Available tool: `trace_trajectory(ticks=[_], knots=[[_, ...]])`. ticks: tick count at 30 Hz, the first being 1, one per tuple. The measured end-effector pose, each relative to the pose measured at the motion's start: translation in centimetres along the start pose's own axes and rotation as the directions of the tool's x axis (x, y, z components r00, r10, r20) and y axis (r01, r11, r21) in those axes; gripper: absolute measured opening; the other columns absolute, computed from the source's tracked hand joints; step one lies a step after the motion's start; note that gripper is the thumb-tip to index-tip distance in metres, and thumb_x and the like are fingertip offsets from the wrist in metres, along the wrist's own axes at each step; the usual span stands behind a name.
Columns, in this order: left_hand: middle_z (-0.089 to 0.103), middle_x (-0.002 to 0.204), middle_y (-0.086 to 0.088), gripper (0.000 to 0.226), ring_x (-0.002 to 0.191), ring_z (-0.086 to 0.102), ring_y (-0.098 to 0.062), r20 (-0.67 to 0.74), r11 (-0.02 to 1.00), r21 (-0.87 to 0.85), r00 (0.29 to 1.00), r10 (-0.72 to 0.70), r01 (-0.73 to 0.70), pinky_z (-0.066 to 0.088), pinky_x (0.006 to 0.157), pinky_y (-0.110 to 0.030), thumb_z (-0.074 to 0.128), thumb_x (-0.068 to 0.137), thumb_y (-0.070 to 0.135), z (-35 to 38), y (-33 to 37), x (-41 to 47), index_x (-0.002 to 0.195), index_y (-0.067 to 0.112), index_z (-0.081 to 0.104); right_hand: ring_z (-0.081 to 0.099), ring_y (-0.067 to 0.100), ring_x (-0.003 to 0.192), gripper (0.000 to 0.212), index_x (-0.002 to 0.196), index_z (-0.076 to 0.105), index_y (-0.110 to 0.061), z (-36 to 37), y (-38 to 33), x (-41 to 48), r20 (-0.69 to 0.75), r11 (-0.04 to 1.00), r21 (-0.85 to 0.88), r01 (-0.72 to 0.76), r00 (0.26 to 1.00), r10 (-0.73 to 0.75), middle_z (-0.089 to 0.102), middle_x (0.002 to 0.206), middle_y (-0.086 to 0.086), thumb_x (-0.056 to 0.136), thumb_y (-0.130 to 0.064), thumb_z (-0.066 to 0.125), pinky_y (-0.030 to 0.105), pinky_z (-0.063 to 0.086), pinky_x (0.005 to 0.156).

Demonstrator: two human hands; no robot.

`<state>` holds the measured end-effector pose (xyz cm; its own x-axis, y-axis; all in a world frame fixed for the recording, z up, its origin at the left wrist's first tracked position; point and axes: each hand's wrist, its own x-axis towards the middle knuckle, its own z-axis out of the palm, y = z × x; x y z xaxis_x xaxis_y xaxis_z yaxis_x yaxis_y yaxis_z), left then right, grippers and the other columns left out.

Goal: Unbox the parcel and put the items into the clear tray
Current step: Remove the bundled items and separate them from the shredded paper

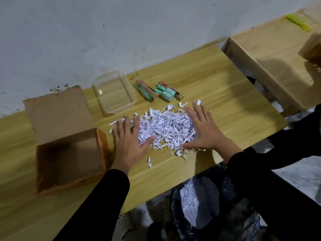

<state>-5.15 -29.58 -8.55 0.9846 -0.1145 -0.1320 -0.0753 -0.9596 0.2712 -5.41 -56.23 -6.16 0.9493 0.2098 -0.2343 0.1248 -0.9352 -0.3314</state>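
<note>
An open brown cardboard box lies at the left of the wooden table, its flap folded back and its inside bare. Behind it stands the clear tray with nothing inside. Two packs of green cylinders on card backing lie to the tray's right. A heap of white shredded paper covers the table's middle. My left hand lies flat with spread fingers on the heap's left edge. My right hand rests flat on its right edge. Neither hand holds anything.
A black bag holding more shredded paper sits below the table's front edge. A second wooden table stands at the right with a yellow-green object and a brown box. The wall runs close behind.
</note>
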Motion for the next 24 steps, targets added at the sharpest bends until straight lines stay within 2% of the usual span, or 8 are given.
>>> trace_trajectory(ticks=[3,5,7,11,14,16,20,24], knots=[[-0.016,0.158,-0.003,0.092,0.143,-0.022,-0.025,0.083,0.988,-0.008,0.984,0.157,-0.157,-0.007,0.118,-0.048,0.015,0.070,0.085,0.2,1.0,1.2,0.143,0.040,-0.016,-0.021,0.036,0.141,0.135,0.141,-0.020,-0.037,-0.1,-0.9,1.4,0.062,0.996,-0.011,0.089,0.994,-0.088,-0.023,0.155,0.006,0.042,-0.083,0.060,0.049,-0.011,0.108],[-0.014,0.158,0.001,0.089,0.145,-0.018,-0.024,0.116,0.969,-0.029,0.962,0.247,-0.246,-0.002,0.119,-0.046,0.017,0.072,0.084,0.3,1.6,1.9,0.143,0.041,-0.016,-0.016,0.037,0.142,0.134,0.142,-0.017,-0.037,0.2,-1.3,2.1,0.089,0.991,-0.009,0.130,0.988,-0.129,-0.020,0.156,0.005,0.042,-0.083,0.059,0.050,-0.007,0.110],[-0.008,0.159,0.002,0.086,0.146,-0.006,-0.024,0.126,0.956,-0.057,0.948,0.294,-0.289,0.002,0.119,-0.041,0.019,0.075,0.080,0.2,2.2,2.2,0.145,0.038,-0.009,-0.006,0.035,0.144,0.130,0.144,-0.012,-0.036,0.5,-1.6,2.5,0.097,0.987,-0.017,0.161,0.982,-0.159,-0.013,0.158,0.004,0.043,-0.086,0.053,0.053,0.004,0.115],[0.016,0.157,-0.006,0.081,0.143,0.016,-0.024,0.081,0.946,-0.070,0.943,0.322,-0.317,0.017,0.115,-0.037,0.020,0.080,0.071,0.4,2.6,1.8,0.147,0.026,0.019,0.020,0.032,0.137,0.113,0.146,0.002,-0.032,0.8,-2.1,2.3,0.052,0.978,-0.112,0.174,0.984,-0.169,0.018,0.154,0.009,0.058,-0.080,0.055,0.050,0.024,0.108],[0.038,0.144,-0.014,0.076,0.132,0.032,-0.029,0.020,0.946,-0.046,0.946,0.323,-0.322,0.032,0.107,-0.043,0.018,0.086,0.068,1.0,2.8,1.1,0.138,0.017,0.041,0.034,0.034,0.123,0.091,0.145,0.018,-0.027,1.2,-2.5,2.0,0.002,0.976,-0.093,0.199,0.980,-0.200,0.033,0.145,0.011,0.073,-0.058,0.063,0.048,0.035,0.098],[0.049,0.131,-0.017,0.066,0.119,0.036,-0.027,-0.023,0.942,-0.030,0.942,0.334,-0.335,0.041,0.098,-0.043,0.025,0.090,0.061,1.2,2.9,0.6,0.128,0.013,0.050,0.040,0.034,0.113,0.080,0.143,0.027,-0.023,1.5,-2.8,1.5,-0.015,0.979,-0.036,0.202,0.979,-0.203,0.040,0.138,0.013,0.076,-0.043,0.068,0.047,0.040,0.094],[0.056,0.112,-0.021,0.044,0.100,0.052,-0.035,-0.043,0.937,-0.011,0.936,0.349,-0.350,0.051,0.081,-0.041,0.040,0.090,0.041,1.5,3.1,-0.3,0.115,0.008,0.056,0.043,0.034,0.110,0.071,0.137,0.037,-0.017,2.1,-3.5,0.3,-0.004,0.984,0.093,0.153,0.988,-0.153,0.045,0.129,0.016,0.075,-0.020,0.070,0.043,0.040,0.091],[0.052,0.115,-0.026,0.037,0.093,0.058,-0.043,0.061,0.936,-0.047,0.934,0.352,-0.349,0.052,0.073,-0.044,0.058,0.086,0.016,1.5,3.8,-1.1,0.120,0.003,0.054,0.049,0.034,0.103,0.058,0.127,0.047,-0.012,2.2,-4.2,-1.3,-0.030,0.986,0.133,0.102,0.995,-0.099,0.051,0.117,0.016,0.074,-0.017,0.071,0.041,0.043,0.082]])
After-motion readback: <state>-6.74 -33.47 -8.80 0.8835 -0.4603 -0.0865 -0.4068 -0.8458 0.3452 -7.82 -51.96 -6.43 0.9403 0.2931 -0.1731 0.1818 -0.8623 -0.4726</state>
